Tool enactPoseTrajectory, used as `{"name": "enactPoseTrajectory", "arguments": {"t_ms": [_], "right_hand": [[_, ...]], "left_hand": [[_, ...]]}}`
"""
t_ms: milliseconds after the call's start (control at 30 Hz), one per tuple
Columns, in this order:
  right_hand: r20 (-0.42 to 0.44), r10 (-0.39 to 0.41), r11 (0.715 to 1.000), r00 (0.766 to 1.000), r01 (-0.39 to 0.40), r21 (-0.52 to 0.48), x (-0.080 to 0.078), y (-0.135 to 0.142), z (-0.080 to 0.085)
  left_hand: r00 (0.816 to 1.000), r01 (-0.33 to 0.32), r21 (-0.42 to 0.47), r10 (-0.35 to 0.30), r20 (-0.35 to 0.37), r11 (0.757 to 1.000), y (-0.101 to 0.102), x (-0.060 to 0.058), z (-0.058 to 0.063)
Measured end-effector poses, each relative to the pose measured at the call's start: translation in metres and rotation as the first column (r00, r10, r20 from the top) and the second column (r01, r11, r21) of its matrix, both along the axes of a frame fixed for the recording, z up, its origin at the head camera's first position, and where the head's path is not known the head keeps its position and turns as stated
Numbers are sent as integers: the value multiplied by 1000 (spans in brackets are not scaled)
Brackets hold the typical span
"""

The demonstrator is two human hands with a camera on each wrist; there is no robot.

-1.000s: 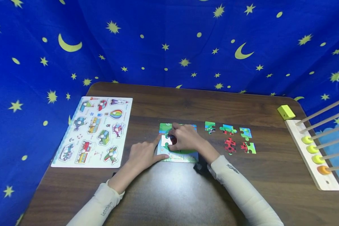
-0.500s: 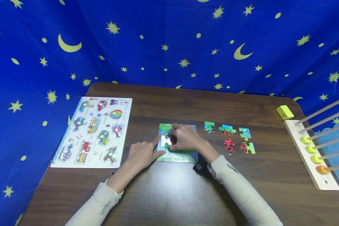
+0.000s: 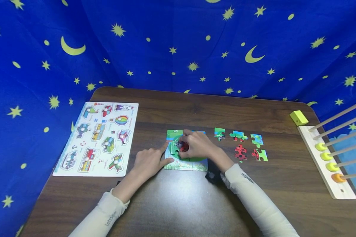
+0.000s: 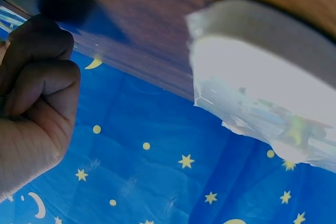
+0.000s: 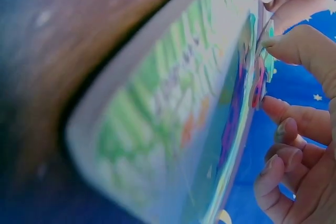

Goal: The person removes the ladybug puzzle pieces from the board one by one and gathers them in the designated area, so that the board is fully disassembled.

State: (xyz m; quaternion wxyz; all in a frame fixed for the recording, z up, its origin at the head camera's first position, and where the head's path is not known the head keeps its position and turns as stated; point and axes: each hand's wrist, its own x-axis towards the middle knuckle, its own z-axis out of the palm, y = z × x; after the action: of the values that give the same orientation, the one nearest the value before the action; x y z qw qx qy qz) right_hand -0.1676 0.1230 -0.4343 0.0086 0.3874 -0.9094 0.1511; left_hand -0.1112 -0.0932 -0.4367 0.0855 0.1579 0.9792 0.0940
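A small jigsaw puzzle board (image 3: 186, 166) with a green, grassy picture lies near the middle of the table. My right hand (image 3: 200, 144) is over it, pinching a green and red puzzle piece (image 3: 174, 148) between thumb and index finger. In the right wrist view that puzzle piece (image 5: 260, 85) is tilted at the board's surface. My left hand (image 3: 148, 161) rests at the board's left edge, index finger and thumb stretched out to touch it. In the left wrist view, the other fingers (image 4: 47, 85) are bent.
Several loose puzzle pieces (image 3: 241, 152) lie right of the board. At the left is a white knob puzzle (image 3: 105, 141) with vehicle pictures. A wooden rod stand (image 3: 326, 163) with yellow and orange rings, and a yellow block (image 3: 299, 118), are at the right. A blue starry cloth hangs behind.
The green part of the pinched puzzle piece now covers the white gap seen on the board before. My right hand has shifted slightly to the right; the left has stayed put.
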Motion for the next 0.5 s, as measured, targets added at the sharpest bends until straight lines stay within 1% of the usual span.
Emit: {"name": "enactPoseTrajectory", "arguments": {"t_ms": [133,233,367,500], "right_hand": [[-17,-6,1000,1000,6,0,2,10,2],[-3,-28,1000,1000,28,-4,5,22,4],[28,-73,997,997,74,-5,9,41,6],[41,-125,992,991,125,2,14,61,10]], "left_hand": [[1000,-3,-1,3,8,1000,1,0,0],[1000,-7,4,7,15,1000,1,0,0],[1000,-6,7,6,18,1000,1,0,0],[1000,-4,6,4,15,1000,1,0,-1]]}}
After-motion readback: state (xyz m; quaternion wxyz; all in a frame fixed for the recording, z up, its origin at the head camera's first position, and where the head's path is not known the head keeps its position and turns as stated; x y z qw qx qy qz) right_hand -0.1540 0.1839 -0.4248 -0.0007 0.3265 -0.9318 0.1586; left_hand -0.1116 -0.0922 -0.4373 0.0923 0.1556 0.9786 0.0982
